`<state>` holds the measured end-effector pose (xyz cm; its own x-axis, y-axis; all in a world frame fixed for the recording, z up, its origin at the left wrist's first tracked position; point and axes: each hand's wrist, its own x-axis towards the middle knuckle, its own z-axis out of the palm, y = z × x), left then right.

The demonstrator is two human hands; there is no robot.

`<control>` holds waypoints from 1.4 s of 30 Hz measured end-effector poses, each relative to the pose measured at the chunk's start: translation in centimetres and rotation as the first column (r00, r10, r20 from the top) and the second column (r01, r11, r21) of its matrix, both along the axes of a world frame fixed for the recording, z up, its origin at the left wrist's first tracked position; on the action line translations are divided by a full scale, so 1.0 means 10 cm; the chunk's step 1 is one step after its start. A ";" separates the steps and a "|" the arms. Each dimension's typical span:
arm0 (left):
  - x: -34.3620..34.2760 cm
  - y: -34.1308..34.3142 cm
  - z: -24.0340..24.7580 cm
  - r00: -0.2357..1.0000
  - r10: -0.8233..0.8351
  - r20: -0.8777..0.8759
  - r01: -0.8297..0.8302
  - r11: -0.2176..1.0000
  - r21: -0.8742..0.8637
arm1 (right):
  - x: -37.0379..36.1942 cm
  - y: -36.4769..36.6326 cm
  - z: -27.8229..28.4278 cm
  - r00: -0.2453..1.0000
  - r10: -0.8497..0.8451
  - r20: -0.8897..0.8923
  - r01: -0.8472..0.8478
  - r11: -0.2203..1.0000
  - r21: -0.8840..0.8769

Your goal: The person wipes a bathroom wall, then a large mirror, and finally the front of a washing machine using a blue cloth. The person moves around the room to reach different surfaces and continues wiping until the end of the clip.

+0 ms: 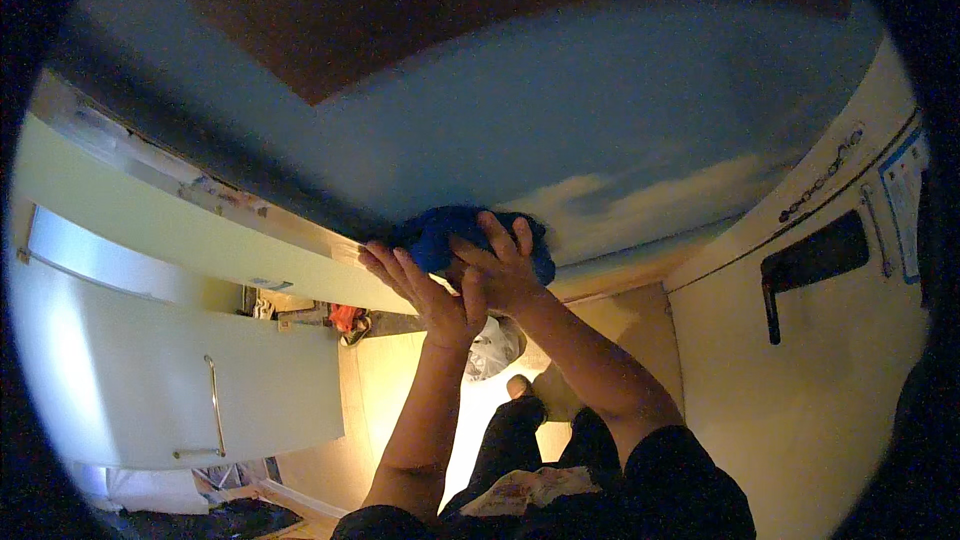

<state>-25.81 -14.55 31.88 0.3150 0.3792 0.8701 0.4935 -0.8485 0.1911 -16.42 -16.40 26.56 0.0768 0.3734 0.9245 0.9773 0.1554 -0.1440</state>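
A bunched dark blue cloth (pixel 440 235) lies against the lower part of a large grey-blue panel (pixel 450 120) with a pale cloud-like patch. My right hand (pixel 505 265) is on the cloth, its fingers spread and bent over the folds. Just left of it and lower, my left hand (pixel 435 300) has its fingers stretched out along the cloth's lower edge, beside a pale ledge. Its thumb points up near my right palm. How far the left fingers reach under the cloth is hidden.
Left stands a white door (pixel 130 340) with a metal handle (pixel 213 405). On the right, a pale panel bears a black bracket-shaped fitting (pixel 815 265) and a chain (pixel 825 180). Below my hands are a clear plastic bag (pixel 492 350) and a small red item (pixel 347 319).
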 end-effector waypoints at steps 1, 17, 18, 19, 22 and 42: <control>0.00 0.00 -0.06 1.000 -0.006 0.014 0.006 1.000 -0.013 | 0.00 0.02 0.00 1.000 -0.003 0.029 0.002 0.999 0.034; -0.19 0.04 -1.27 0.999 -0.035 -0.025 0.037 0.996 0.082 | 0.00 -0.12 -0.89 0.997 -0.028 0.071 0.028 1.000 -0.006; -0.20 0.08 -1.33 0.999 -0.026 -0.034 0.030 0.994 0.105 | -0.01 -0.10 -0.93 0.996 -0.036 0.082 0.036 0.999 -0.004; -0.20 0.12 -1.38 0.999 -0.026 -0.033 0.030 0.991 0.127 | -0.02 -0.07 -0.97 0.995 -0.043 0.093 0.044 0.999 -0.002; -0.22 0.19 -1.49 0.999 -0.014 -0.041 0.021 0.984 0.178 | 0.00 -0.02 -1.12 0.985 -0.034 0.166 0.025 0.998 0.057; -0.06 0.14 -2.69 0.967 -0.061 0.246 0.084 0.993 -0.084 | 0.10 -0.05 -2.05 0.986 -0.051 0.159 0.034 0.994 0.105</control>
